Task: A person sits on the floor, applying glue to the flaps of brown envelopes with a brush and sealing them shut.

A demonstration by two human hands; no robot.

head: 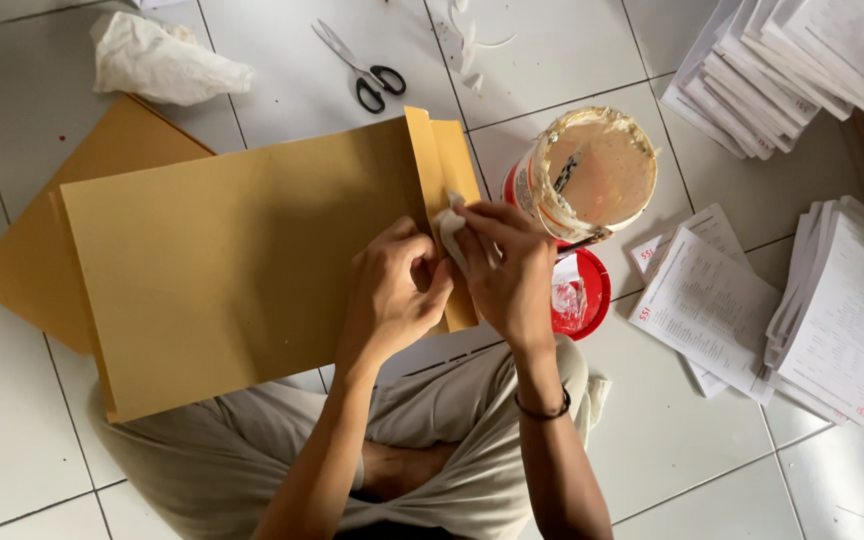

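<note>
On the white tiled floor (282, 70) sits a person cross-legged, with two brown envelopes, one pair of scissors, one glue tub, one red lid, one crumpled white cloth and three groups of printed sheets laid about.

Both hands meet at the right edge of the upper brown envelope (242, 265), which lies across the person's knees and partly over the second envelope (62, 230). The upper one is large, flat and mustard-brown, with its flap (444, 165) folded over along the right edge. The left hand (392, 295) is curled, fingers bent down onto the envelope just beside the flap. The right hand (512, 265) pinches a small white wad of cloth or paper (449, 225) against the flap; the fingers are closed round it.

Just right of the hands stands the open glue tub (592, 170), its inside smeared with pale paste, a stick or brush resting in it. Below it, touching its base, lies the red lid (582, 295), with pale smears in it. The scissors (362, 68), black-handled, lie beyond the envelope, near the top. The crumpled white cloth (157, 60) is at the upper left. One fanned stack of printed sheets (792, 70) fills the upper right corner; another stack (842, 310) and a few loose sheets (707, 300) lie at the right.
</note>
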